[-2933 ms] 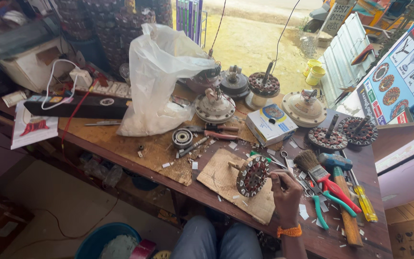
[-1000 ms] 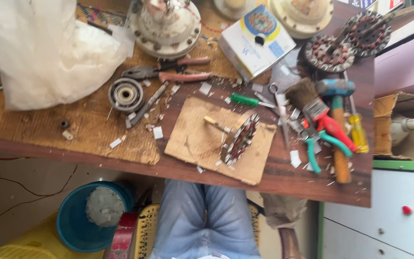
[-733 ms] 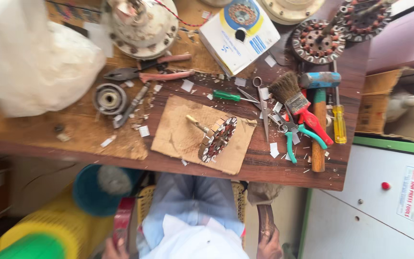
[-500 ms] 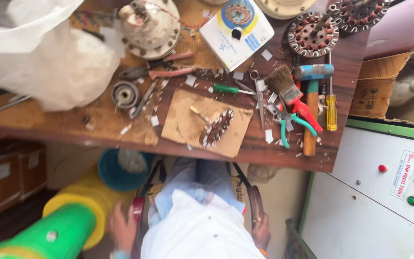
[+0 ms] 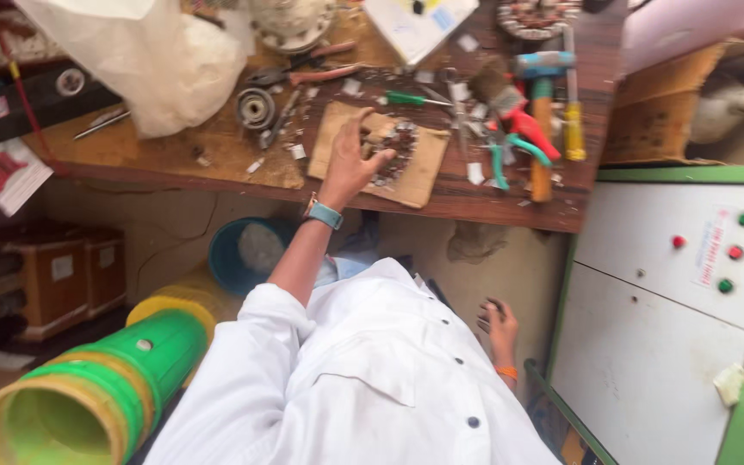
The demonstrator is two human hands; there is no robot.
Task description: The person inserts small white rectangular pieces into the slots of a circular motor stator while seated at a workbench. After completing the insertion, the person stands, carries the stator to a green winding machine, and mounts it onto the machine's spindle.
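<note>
Wooden bench (image 5: 174,151) under clutter: the left hand (image 5: 350,164), fingers spread open and holding nothing, reaches onto the cardboard sheet (image 5: 424,168) beside the copper-wound motor stator (image 5: 396,148), which lies ungrasped. The right hand (image 5: 499,325) hangs loosely curled and empty near the knee. Handling looks barely begun; pliers (image 5: 514,142) lie untouched.

White plastic bag (image 5: 152,56) on bench, white box (image 5: 419,21) at back, pale label (image 5: 714,245) on cabinet (image 5: 647,344)

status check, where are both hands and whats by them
Left hand open, reaching onto cardboard pad beside the wound stator. Right hand low by the white coat. Pliers, hammer close right.
</note>
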